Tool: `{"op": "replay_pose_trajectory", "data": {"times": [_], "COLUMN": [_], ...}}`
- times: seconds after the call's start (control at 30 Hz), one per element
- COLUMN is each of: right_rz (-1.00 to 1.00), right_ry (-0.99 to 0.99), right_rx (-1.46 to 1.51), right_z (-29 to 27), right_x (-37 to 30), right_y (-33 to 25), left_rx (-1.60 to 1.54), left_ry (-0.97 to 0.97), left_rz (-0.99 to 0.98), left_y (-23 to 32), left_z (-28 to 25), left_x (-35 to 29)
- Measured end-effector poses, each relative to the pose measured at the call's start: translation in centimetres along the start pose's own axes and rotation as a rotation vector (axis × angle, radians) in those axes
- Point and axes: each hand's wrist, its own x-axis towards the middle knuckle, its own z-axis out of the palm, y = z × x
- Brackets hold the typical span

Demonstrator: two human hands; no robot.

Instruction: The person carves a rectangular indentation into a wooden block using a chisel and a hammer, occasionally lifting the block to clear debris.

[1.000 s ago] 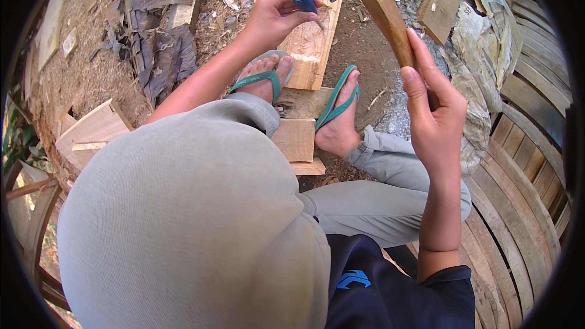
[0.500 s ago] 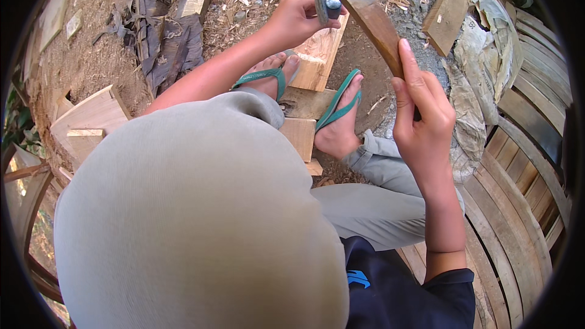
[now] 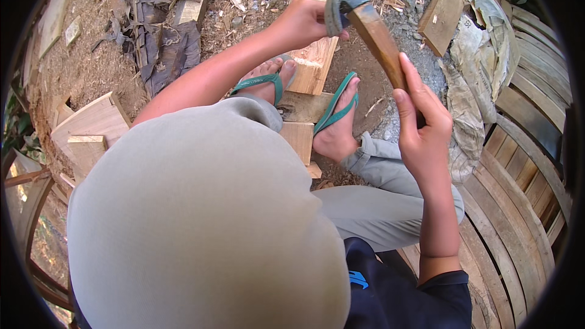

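Hammer (image 3: 372, 33) raised at upper centre of frame, face to upper right, claw curving down left across a blue-handled tool (image 3: 345, 22); head hides most of the tool, contact between the two can't be told. Tool sits over pale board (image 3: 317, 68), upper centre, beside left foot (image 3: 265, 79). Step in hand looks like tapping the tool into the wood; to do it well, turn the hammer's flat face to the handle end, seat the tip first, strike squarely with short taps, and keep fingers below the struck end, toes out of line. Right grip (image 3: 428, 122), right of centre: wrapped around lower hammer shaft, index finger stretched along it, thumb alongside, so fairly loose. Left grip (image 3: 303, 23), upper centre: seems pinched around the tool, no wider than its handle; fingertips partly covered, tightness unclear.
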Motion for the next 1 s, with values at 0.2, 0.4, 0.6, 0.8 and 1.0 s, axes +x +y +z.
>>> {"op": "replay_pose_trajectory", "data": {"times": [0.2,0.4,0.6,0.8,1.0], "right_rz": [0.285,0.411,0.356,0.33,0.173], "right_ry": [0.088,0.132,0.157,0.057,-0.008], "right_rx": [0.179,0.256,0.294,0.193,0.08], "right_z": [-0.8,-2.2,-1.9,-3.7,-7.1], "right_x": [-1.5,-2.7,-2.4,-0.3,2.9], "right_y": [1.5,2.9,4.5,4.7,3.7], "left_rx": [0.395,0.107,-0.135,0.052,0.036], "left_ry": [-0.421,0.061,0.297,0.289,0.394], "left_rz": [0.205,-0.068,-0.044,-0.106,-0.155], "left_y": [3.2,0.8,-1.0,-0.7,0.4], "left_z": [3.4,-1.9,-4.1,-2.3,0.1], "left_x": [4.2,3.2,0.4,2.1,5.8]}}
